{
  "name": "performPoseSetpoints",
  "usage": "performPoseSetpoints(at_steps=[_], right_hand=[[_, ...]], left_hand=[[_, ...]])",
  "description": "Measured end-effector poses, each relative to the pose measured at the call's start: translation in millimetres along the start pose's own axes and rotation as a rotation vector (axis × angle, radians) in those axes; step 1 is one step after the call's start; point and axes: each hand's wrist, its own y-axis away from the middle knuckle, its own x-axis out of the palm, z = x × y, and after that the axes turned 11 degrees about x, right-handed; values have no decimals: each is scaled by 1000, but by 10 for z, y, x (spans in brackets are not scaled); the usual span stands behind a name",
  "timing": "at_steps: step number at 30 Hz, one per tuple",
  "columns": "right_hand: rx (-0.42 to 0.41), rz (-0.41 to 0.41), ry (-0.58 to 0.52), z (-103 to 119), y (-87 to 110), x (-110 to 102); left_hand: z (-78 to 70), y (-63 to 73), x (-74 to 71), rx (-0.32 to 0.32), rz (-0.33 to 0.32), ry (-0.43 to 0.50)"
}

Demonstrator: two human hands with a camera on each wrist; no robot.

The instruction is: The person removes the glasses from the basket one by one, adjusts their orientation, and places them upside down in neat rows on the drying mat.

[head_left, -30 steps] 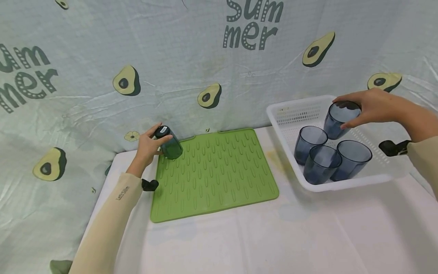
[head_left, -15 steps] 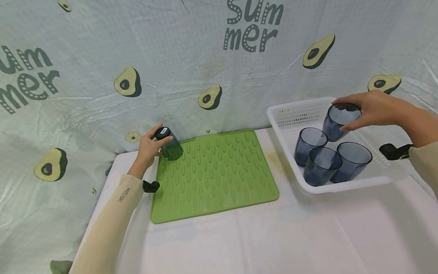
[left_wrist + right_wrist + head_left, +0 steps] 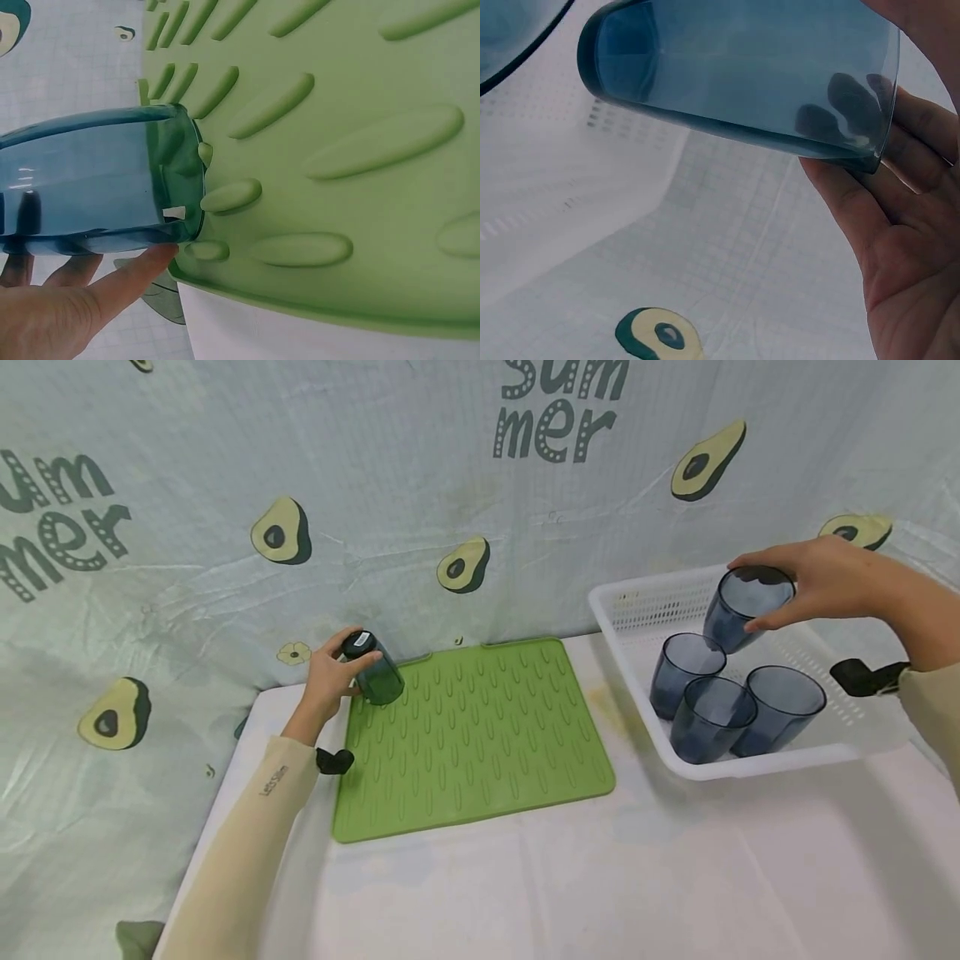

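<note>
Pinching a glass in each grip, you are holding your arms well apart. Your left grip (image 3: 327,679) is holding the left glass (image 3: 382,681) close to its bottom. That glass is sitting upside down at the far left corner of the green mat (image 3: 472,735), and its mouth seems to be touching the bumps. Your right grip (image 3: 832,581) is holding the right glass (image 3: 731,627) near its rim, thumb and fingers on two sides. This glass is pointing its mouth up, and its bottom is hanging down and left of your fingers, in or just over the back of the white basket (image 3: 660,602). I cannot tell if it is touching the floor of it. Three other glasses (image 3: 705,731) are standing mouth up there, nearer your right grip. The mat is lying left of the basket on the bench (image 3: 570,877). Your two glasses are facing opposite ways, and that seems to matter most.
</note>
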Motion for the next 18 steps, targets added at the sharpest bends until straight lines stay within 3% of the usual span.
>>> performPoseSetpoints(at_steps=[18], right_hand=[[-33,-35,44,85,-48,-256]], left_hand=[[-23,-36,-4,-28,12,20]])
